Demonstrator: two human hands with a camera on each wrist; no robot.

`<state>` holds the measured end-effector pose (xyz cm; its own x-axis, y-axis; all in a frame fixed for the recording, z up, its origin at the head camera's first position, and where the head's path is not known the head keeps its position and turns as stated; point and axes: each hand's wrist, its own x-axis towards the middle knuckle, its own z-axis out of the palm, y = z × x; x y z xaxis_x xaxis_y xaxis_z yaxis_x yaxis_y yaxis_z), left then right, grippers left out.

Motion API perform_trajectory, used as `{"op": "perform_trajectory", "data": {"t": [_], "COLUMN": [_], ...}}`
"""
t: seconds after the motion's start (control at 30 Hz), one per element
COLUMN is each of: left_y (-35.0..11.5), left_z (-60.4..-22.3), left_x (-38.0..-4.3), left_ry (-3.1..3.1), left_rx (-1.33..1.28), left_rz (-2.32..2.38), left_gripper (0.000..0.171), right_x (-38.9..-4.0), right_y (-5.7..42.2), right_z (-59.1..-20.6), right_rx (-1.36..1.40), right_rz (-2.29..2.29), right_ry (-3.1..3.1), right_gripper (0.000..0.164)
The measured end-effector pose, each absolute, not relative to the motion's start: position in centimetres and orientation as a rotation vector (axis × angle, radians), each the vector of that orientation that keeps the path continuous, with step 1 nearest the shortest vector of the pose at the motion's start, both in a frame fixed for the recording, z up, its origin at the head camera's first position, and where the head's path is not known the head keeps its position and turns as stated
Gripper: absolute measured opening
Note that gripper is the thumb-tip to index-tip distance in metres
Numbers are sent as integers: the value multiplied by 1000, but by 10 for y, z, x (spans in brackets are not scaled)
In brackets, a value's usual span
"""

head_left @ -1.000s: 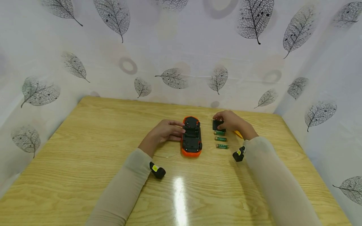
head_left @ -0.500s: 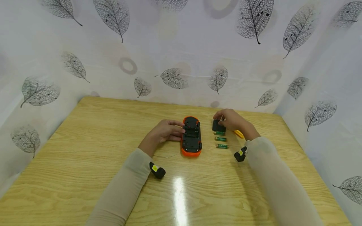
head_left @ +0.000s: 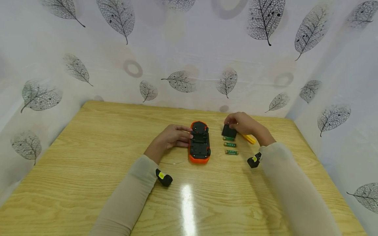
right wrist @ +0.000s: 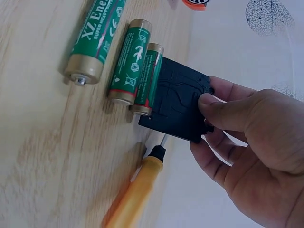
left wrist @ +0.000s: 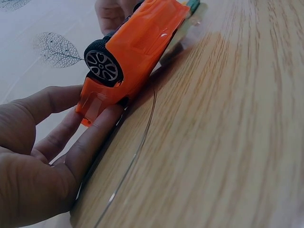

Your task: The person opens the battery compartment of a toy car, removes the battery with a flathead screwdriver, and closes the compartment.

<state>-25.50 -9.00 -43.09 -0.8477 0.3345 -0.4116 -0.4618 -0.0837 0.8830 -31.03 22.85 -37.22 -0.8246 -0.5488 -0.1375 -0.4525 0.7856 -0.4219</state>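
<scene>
In the head view an orange toy car lies wheels up, its black underside showing a bare battery compartment. My left hand holds it at its left side; up close, thumb and fingers touch the car's orange end. To the right, my right hand pinches a square black battery cover between thumb and fingers. The cover is tilted, its ribbed face partly in sight. Beside its lower edge lie several green batteries in a column, the nearest battery overlapping it in the right wrist view.
A screwdriver with a yellow-orange handle lies beyond the batteries, partly behind my right wrist in the head view. A thin clear strand lies on the wooden table near my left hand. Leaf-patterned cloth hangs behind.
My right hand has drawn slightly right and back with the battery cover, which has turned and tilted a little. More of the screwdriver shows. The left hand and toy car stay put.
</scene>
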Motion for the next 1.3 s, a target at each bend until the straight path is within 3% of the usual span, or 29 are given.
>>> {"op": "perform_trajectory", "data": {"t": [1.3], "left_y": [-91], "left_z": [-432], "left_x": [-255], "left_ry": [1649], "left_rx": [-140], "left_rz": [2007], "left_gripper": [39], "right_x": [-299], "right_y": [175], "right_z": [-336], "right_rx": [-993], "right_rz": [-616], "right_ry": [2602], "right_gripper": [23]}}
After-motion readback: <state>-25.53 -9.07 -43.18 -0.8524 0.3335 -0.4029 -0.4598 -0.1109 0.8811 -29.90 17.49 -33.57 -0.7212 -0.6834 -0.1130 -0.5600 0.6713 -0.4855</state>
